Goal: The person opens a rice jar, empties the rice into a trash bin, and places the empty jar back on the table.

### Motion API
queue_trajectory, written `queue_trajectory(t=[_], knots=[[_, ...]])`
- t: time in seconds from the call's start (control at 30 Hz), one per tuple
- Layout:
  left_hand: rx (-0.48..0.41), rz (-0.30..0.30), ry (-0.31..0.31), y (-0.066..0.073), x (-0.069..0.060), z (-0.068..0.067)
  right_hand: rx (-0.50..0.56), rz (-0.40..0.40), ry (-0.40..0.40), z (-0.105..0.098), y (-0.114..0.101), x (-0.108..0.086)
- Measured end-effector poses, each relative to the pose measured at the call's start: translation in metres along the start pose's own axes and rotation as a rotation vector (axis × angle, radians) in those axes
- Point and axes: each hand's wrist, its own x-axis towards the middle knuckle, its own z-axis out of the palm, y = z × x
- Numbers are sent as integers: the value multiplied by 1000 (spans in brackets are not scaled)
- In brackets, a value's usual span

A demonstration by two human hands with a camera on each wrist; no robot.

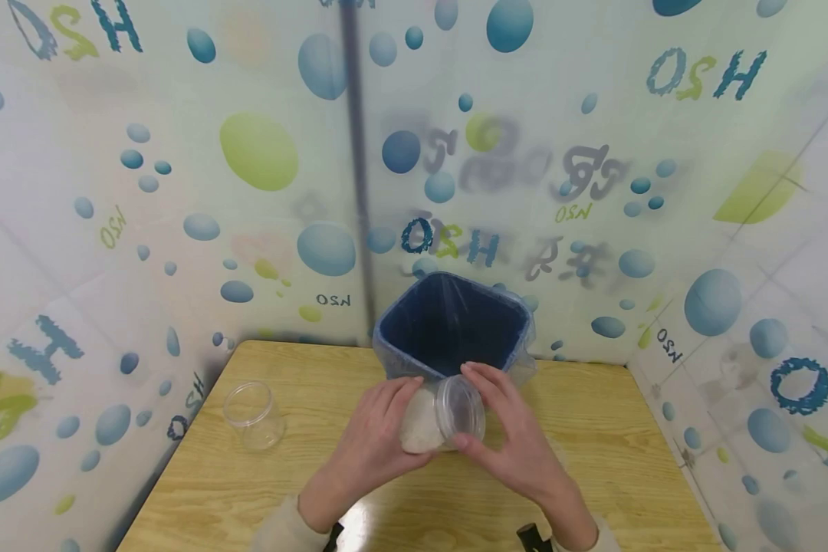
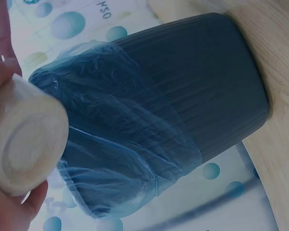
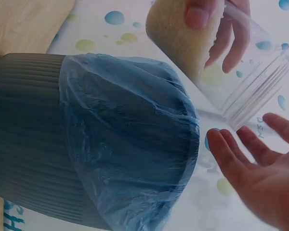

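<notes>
My left hand (image 1: 372,429) grips a clear jar (image 1: 461,410) around its base, tilted on its side above the table. Packed in the bottom end are pale rice-like grains (image 3: 176,41); the ridged rim end (image 3: 260,91) holds none. Around that rim my right hand (image 1: 517,441) spreads its fingers and thumb, relaxed and slightly bent. In the right wrist view its fingertips (image 3: 214,137) lie close to the rim; contact is hard to tell. The jar's round base (image 2: 29,144) faces the left wrist camera. Just behind the jar stands a dark bin (image 1: 384,337) lined with a thin plastic bag (image 2: 120,130).
A second clear jar (image 1: 254,418) stands on the left of the wooden table (image 1: 317,368). Patterned walls (image 1: 262,230) enclose the table at the back and both sides. The bin is at the table's back edge.
</notes>
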Motion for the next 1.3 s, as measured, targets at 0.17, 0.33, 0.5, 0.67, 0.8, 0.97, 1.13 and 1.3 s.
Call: queue_trajectory(t=[0.17,0.33,0.5,0.67,0.8,0.97,1.13,1.3], knots=[[73,8,56,2,-1,3,-62,79,44,4,-8,0],[100,17,70,3,-1,3,-120,139,52,7,-13,-1],[108,31,65,2,-1,5,-93,144,48,8,-12,-1],[89,26,35,1,-1,5,-53,120,25,5,-10,-2],[58,-1,-3,2,-1,3,-24,72,1,2,-9,-1],[16,-23,-36,2,-1,0,-23,42,-36,-1,-7,-1],[-13,-15,-43,0,-2,0,-35,13,-58,-3,-4,-1],[-38,-19,-65,-1,-3,0,-19,-45,-63,-3,0,-1]])
